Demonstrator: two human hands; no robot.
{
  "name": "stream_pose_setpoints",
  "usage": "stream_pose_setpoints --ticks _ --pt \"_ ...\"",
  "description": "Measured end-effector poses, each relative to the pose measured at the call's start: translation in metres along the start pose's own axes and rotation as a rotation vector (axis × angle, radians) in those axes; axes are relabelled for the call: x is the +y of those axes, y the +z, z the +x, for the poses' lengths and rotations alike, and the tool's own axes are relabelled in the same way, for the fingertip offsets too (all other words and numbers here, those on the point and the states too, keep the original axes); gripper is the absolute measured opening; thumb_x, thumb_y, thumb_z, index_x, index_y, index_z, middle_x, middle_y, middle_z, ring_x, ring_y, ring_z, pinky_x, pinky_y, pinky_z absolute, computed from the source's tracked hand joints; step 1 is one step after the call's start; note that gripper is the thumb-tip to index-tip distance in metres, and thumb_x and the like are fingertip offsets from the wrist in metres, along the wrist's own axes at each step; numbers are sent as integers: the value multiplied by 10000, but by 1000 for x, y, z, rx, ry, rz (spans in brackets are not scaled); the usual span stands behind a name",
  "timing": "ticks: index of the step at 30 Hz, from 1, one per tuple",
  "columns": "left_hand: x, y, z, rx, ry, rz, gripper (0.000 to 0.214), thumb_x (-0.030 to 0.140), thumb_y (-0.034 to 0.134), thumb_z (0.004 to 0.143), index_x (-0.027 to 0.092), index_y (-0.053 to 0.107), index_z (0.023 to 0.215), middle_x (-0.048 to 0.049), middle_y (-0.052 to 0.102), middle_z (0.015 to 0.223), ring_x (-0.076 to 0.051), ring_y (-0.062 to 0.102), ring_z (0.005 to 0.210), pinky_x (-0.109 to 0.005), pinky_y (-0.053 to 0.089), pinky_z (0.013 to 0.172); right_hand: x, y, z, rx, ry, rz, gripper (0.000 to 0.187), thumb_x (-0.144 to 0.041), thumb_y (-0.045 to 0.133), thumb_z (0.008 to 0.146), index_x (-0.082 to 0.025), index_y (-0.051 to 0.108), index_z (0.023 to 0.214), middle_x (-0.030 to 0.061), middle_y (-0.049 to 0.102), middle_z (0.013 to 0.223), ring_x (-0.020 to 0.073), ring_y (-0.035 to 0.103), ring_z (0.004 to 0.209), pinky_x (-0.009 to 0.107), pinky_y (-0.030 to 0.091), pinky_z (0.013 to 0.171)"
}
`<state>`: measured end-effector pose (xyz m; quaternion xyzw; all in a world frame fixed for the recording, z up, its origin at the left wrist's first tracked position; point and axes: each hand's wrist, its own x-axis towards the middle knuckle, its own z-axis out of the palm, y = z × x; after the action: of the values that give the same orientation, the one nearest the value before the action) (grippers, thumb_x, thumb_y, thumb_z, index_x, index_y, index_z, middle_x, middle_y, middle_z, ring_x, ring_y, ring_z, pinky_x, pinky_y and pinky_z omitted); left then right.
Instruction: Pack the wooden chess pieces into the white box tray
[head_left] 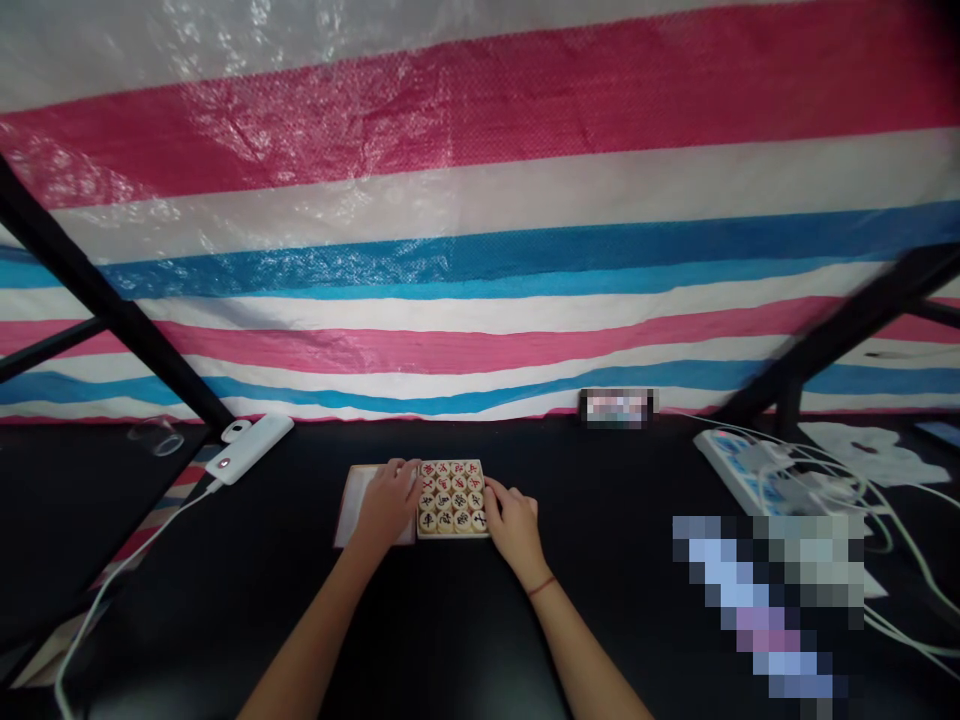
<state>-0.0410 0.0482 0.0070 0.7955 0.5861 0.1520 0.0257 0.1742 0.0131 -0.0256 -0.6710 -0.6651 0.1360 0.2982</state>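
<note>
A shallow box of Chinese chess pieces (453,500) lies on the black table, filled with round pale discs in rows. The far discs carry red characters, the near ones black. Its open cover (351,510), with a pale inner face and reddish rim, lies flat on the left. Over this cover, my left hand (390,500) is open, its slightly bent fingers reaching the box's left edge. My right hand (514,520) is closed against the right wall, thumb and forefinger touching it and the other fingers curled. No piece shows in either hand.
A white power bank (251,450) with a cable lies at the back left, near a clear cup (157,437). On the right are a power strip (727,470), tangled white cables and blurred-out items. A striped tarp (480,270) hangs behind, between black frame bars.
</note>
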Motion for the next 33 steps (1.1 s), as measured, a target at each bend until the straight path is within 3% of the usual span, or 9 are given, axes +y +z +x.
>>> stream_pose_setpoints --ticks 5,12,19,25,28,30,33 --pt "12 -6 24 -47 -50 90 294 340 444 931 173 684 896 -104 634 934 -244 578 897 -354 446 808 -2 -3 -2 -15 -17 -10 327 -246 395 962 -195 669 1133 55 711 855 189 613 826 294 304 792" --pt "25 -12 19 -100 -147 156 307 328 431 919 146 673 870 -112 625 886 -246 592 856 -330 436 744 -5 -6 -3 -12 -76 -17 316 -227 389 969 -216 658 1134 44 720 880 171 615 822 279 304 779" --pt "30 -14 18 -106 -141 111 284 310 421 929 149 654 907 -113 628 955 -248 600 901 -327 434 761 -7 -8 -4 -8 -57 -12 317 -220 386 967 -206 668 1113 54 719 881 180 612 835 293 315 805" --pt "25 -13 15 -84 -104 -18 177 291 474 914 190 618 894 -51 676 901 -220 618 896 -335 415 821 -4 -5 -4 8 -34 29 323 -233 385 960 -194 671 1104 61 715 892 193 613 848 315 344 825" --pt "25 -18 14 -53 -110 -96 169 295 463 916 194 596 891 -31 678 882 -188 626 869 -311 432 814 -8 -11 -4 153 -54 108 323 -266 389 951 -181 658 1110 75 701 938 198 607 887 327 376 839" --pt "30 -23 14 -44 -94 -198 183 327 453 920 199 582 897 -15 674 868 -157 629 824 -270 457 770 -17 -18 -4 243 -145 142 320 -311 464 923 -174 630 1159 96 678 1027 214 591 969 342 398 865" --pt "45 -28 13 -76 -45 -523 174 368 505 883 209 577 873 11 669 808 -134 628 744 -239 483 700 -35 -27 -3 227 -360 162 367 -316 556 881 -194 594 1226 104 642 1141 226 564 1073 353 423 903"
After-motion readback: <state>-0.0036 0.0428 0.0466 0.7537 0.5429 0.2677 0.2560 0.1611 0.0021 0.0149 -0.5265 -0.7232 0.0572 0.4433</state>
